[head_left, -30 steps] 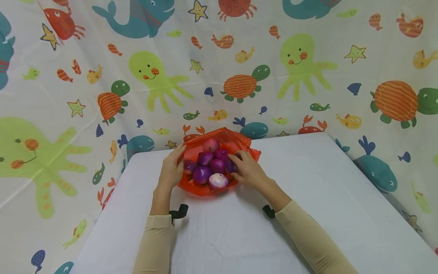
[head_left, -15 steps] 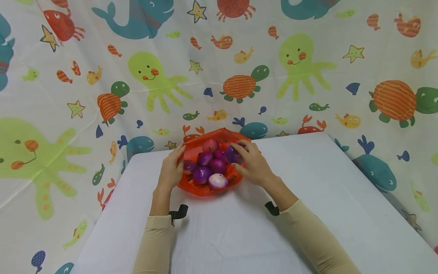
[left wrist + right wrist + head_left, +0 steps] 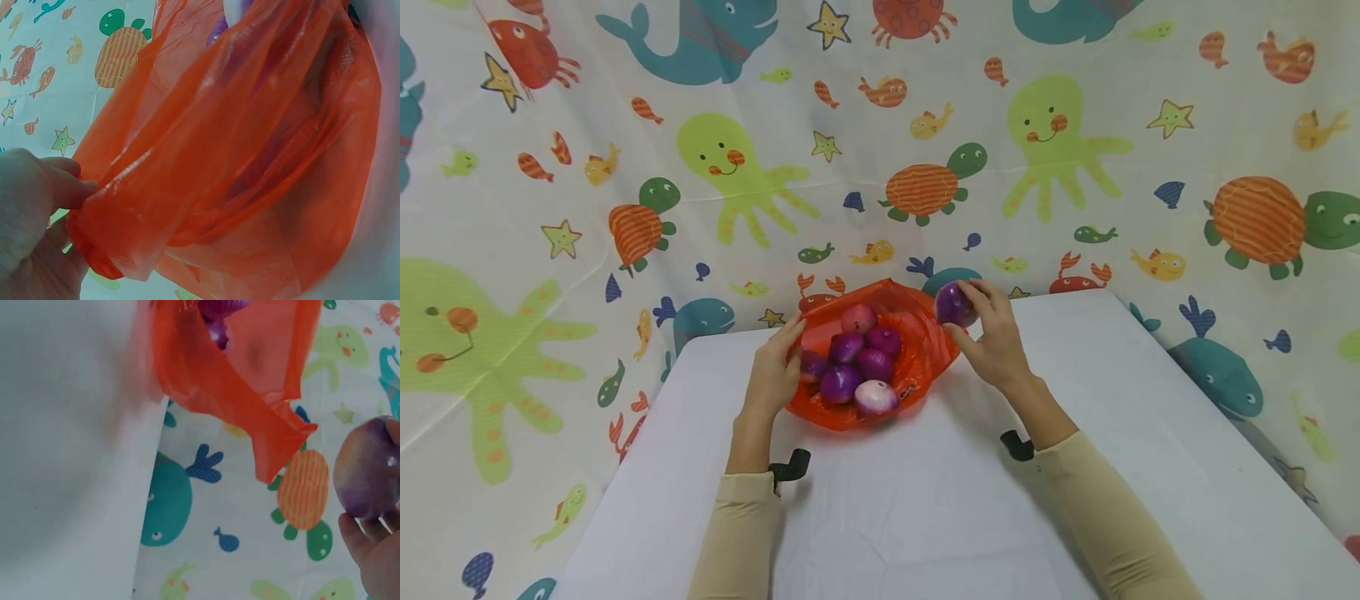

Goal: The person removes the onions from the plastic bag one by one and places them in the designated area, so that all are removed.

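A red plastic bag (image 3: pixel 927 350) lies spread at the far side of the table, with several purple onions (image 3: pixel 841 384) and one paler onion (image 3: pixel 876 398) in it. My left hand (image 3: pixel 772 372) pinches the bag's left edge; the left wrist view shows thumb and fingers (image 3: pixel 65 187) on the gathered plastic. Beyond the bag's right edge, my right hand (image 3: pixel 995 340) holds a purple onion (image 3: pixel 955 305) above the table. The right wrist view shows that onion (image 3: pixel 369 469) between thumb and fingers, apart from the bag.
A white-covered table (image 3: pixel 910 517) extends under and around the bag. Behind it hangs a white curtain (image 3: pixel 850 108) printed with sea animals, close to the table's back edge.
My right hand has lifted a purple onion out of the bag and carried it right and upward. The left hand stays at the bag's left edge.
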The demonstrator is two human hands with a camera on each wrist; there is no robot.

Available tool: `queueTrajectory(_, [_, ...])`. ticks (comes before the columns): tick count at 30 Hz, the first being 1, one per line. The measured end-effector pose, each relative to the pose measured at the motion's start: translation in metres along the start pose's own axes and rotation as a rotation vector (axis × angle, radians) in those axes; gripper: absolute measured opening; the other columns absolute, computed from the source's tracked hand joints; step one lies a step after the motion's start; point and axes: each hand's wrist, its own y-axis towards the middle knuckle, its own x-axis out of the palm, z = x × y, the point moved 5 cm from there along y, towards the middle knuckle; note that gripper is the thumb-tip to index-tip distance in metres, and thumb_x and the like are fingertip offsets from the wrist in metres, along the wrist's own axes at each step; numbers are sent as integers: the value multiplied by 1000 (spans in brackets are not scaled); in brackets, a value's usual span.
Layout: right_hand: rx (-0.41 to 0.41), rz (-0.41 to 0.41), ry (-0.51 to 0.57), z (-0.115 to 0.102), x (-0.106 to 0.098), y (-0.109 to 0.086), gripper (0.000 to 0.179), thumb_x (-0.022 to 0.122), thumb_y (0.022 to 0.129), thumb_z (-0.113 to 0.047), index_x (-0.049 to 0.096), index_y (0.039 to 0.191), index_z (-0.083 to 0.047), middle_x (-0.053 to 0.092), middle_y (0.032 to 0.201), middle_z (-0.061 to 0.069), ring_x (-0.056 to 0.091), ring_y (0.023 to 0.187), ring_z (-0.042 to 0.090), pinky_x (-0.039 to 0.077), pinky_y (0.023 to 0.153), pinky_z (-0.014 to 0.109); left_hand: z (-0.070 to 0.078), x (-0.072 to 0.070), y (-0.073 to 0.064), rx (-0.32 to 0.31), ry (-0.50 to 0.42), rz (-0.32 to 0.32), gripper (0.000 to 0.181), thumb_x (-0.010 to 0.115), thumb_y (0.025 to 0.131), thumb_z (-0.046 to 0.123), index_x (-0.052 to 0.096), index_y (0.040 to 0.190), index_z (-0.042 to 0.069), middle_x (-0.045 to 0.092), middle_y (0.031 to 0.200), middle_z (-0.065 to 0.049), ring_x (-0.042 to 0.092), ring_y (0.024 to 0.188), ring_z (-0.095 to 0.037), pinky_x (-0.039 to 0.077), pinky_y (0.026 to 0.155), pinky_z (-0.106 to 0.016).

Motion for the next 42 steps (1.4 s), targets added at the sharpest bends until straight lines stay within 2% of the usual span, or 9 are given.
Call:
queueTrajectory(9, [92, 86, 25, 34, -14, 0, 64, 81, 91, -11, 54, 149, -6, 49, 150, 18, 47, 140, 33, 52, 109, 57, -2, 2, -1, -3, -5, 1, 56, 54, 102, -7, 49, 155, 8, 43, 165, -6, 42, 153, -32, 39, 121, -51])
queueTrajectory(18, [219, 117, 11, 64, -26, -5, 63, 82, 90, -12, 55, 147, -7, 51, 148, 19, 50, 136, 35, 52, 109, 58, -2, 4, -1, -10, -11, -5, 55, 54, 102, -7, 49, 155, 8, 42, 165, -3, 42, 152, -32, 41, 120, -51])
queueTrajectory(25, [275, 140, 8, 85, -30, -12, 62, 82, 90, -11, 56, 147, -7, 52, 145, 19, 52, 133, 34, 54, 107, 59, -2, 4, -2, -13, -13, -2, 55, 55, 102, -7, 49, 155, 8, 42, 165, -4, 42, 152, -33, 40, 121, -51])
queueTrajectory(30, [320, 142, -7, 99, -35, -18, 62, 82, 90, -11, 56, 146, -6, 51, 144, 21, 52, 132, 35, 53, 107, 58, -7, 7, -3, -27, -2, -16, 58, 56, 101, -7, 48, 156, 11, 42, 166, -3, 41, 153, -33, 40, 121, -52])
queueTrajectory(33, [339, 147, -20, 105, -39, -19, 62, 82, 89, -10, 55, 145, -6, 51, 143, 22, 52, 131, 37, 53, 107, 58, -6, 7, -2, -13, -2, -6, 58, 56, 101, -8, 48, 155, 11, 43, 165, -5, 42, 152, -33, 40, 120, -52])
queueTrajectory(37, [362, 157, -21, 114, -44, -19, 62, 82, 89, -9, 55, 145, -5, 51, 143, 23, 51, 131, 38, 51, 108, 59, -2, 4, 0, -2, -16, 9, 58, 56, 101, -8, 49, 155, 11, 43, 165, -5, 42, 152, -32, 41, 120, -51])
queueTrajectory(42, [412, 125, -33, 119, -45, -19, 62, 82, 89, -8, 55, 145, -5, 50, 144, 24, 51, 132, 40, 49, 110, 60, 1, -2, 2, -2, 4, -19, 58, 55, 101, -9, 48, 155, 10, 42, 166, -6, 42, 152, -35, 40, 120, -52])
